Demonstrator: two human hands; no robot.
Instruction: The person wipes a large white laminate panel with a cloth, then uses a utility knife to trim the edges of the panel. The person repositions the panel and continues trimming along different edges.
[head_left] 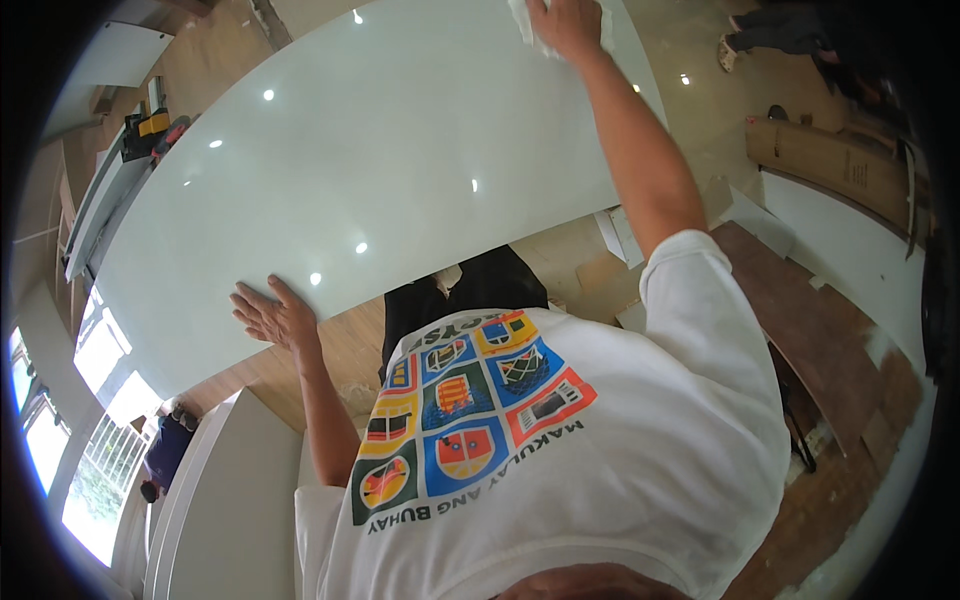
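Windows (pixel 100 500) glare at lower left, white reflections (pixel 268 95) dot the glossy panel (pixel 400 130), edges darken.

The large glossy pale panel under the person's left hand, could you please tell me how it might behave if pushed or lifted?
The glossy pale panel is probably stiff, as it shows no folds. Its sharp light reflections suggest a smooth, possibly slippery face. It may be heavy, as it dwarfs the left hand.

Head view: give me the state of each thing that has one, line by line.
White panel: glossy, reflecting lights.
Left hand: open, palm down on the panel.
Right hand: on the cloth; fingertips cut off by the frame.
White cloth: crumpled, under the right hand.
Long cardboard box: lying down; whether sealed, unclear.
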